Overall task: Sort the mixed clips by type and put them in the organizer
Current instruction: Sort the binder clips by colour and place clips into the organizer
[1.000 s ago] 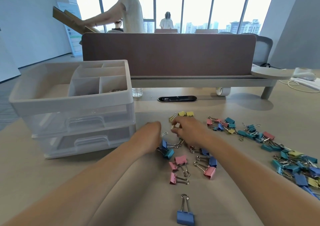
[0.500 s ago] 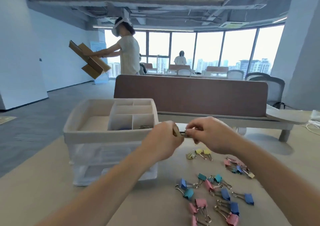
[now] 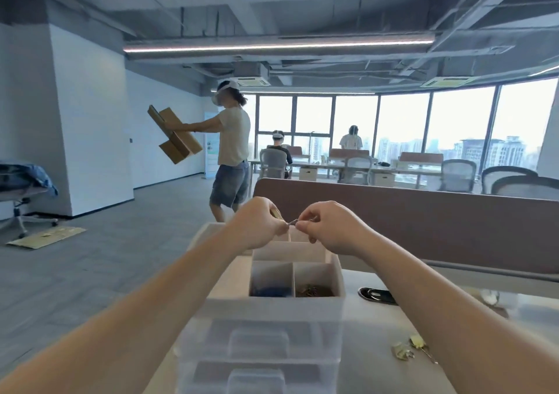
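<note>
Our left hand [image 3: 257, 227] and right hand [image 3: 329, 231] both pinch one small clip [image 3: 292, 222] between them, fingers curled. Clip up above organizer [image 3: 272, 306]. Yellow clips [image 3: 402, 353] lie near right arm.

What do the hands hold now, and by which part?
A small yellow binder clip, above the organizer: the left hand pinches its body, the right hand seemingly its wire handle.

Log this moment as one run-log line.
phase: sorting | left hand: pinches clip | right hand: pinches clip | place: over organizer
</note>
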The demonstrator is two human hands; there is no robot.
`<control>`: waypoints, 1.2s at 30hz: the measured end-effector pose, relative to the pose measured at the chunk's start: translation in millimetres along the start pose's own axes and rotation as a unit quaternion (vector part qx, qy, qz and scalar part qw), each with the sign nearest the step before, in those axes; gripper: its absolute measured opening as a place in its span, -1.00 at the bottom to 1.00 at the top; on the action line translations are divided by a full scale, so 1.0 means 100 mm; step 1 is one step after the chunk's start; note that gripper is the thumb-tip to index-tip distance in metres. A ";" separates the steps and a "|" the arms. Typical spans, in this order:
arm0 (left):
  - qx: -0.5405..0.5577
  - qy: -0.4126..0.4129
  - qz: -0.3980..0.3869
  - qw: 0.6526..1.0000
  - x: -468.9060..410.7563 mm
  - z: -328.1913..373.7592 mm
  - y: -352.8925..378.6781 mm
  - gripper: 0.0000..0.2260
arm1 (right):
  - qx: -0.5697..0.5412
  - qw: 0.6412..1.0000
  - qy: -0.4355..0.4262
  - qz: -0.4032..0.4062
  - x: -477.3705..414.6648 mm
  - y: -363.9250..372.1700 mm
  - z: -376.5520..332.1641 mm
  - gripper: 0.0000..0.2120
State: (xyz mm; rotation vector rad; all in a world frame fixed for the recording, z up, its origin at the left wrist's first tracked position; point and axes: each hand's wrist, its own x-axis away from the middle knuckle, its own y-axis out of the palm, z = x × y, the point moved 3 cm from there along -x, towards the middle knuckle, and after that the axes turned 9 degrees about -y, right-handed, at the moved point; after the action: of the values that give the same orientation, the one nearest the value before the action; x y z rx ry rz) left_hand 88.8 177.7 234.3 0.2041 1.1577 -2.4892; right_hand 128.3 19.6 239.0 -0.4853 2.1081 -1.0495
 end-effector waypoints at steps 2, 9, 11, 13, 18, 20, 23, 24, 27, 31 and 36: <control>0.005 -0.019 -0.012 1.000 -0.20 -0.08 0.00 -0.87 | 0.003 1.000 0.012 0.002 -0.22 0.09 0.06 -0.81; -0.013 -0.063 -0.043 0.997 -0.58 -0.22 0.11 -0.82 | 0.045 0.997 0.047 -0.031 -0.73 0.30 0.25 -0.79; -0.043 -0.070 -0.067 0.994 -0.60 -0.26 0.11 -0.82 | 0.053 0.997 0.043 -0.040 -0.78 0.33 0.27 -0.80; -0.077 -0.063 -0.085 0.991 -0.60 -0.30 0.11 -0.79 | 0.060 0.996 0.037 -0.053 -0.82 0.36 0.28 -0.83; -0.089 -0.032 -0.060 0.994 -0.58 -0.40 0.06 -0.70 | 0.076 0.994 0.023 -0.078 -0.89 0.46 0.23 -0.84; -0.067 -0.021 -0.035 0.997 -0.55 -0.43 0.00 -0.70 | 0.088 0.993 0.021 -0.078 -0.92 0.53 0.19 -0.85; -0.049 -0.011 0.014 0.999 -0.52 -0.47 -0.09 -0.77 | 0.125 0.989 0.010 -0.080 -0.95 0.64 0.13 -0.88; -0.045 -0.011 0.021 0.999 -0.51 -0.49 -0.10 -0.80 | 0.139 0.987 0.002 -0.083 -0.96 0.66 0.10 -0.87; -0.033 -0.011 0.029 0.999 -0.47 -0.51 -0.13 -0.85 | 0.149 0.983 -0.018 -0.102 -0.96 0.71 0.06 -0.82; -0.010 -0.017 0.037 0.999 -0.44 -0.53 -0.13 -0.86 | 0.128 0.985 -0.013 -0.113 -0.97 0.72 0.03 -0.72; 0.006 -0.019 0.035 0.999 -0.38 -0.48 -0.13 -0.84 | 0.089 0.989 -0.010 -0.120 -0.94 0.67 0.04 -0.62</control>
State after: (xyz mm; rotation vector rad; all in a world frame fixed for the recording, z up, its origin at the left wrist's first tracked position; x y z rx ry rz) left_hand 117.3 232.5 223.3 0.1949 1.1022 -2.4291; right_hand 192.8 114.1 224.8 -0.6691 1.9501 -1.3483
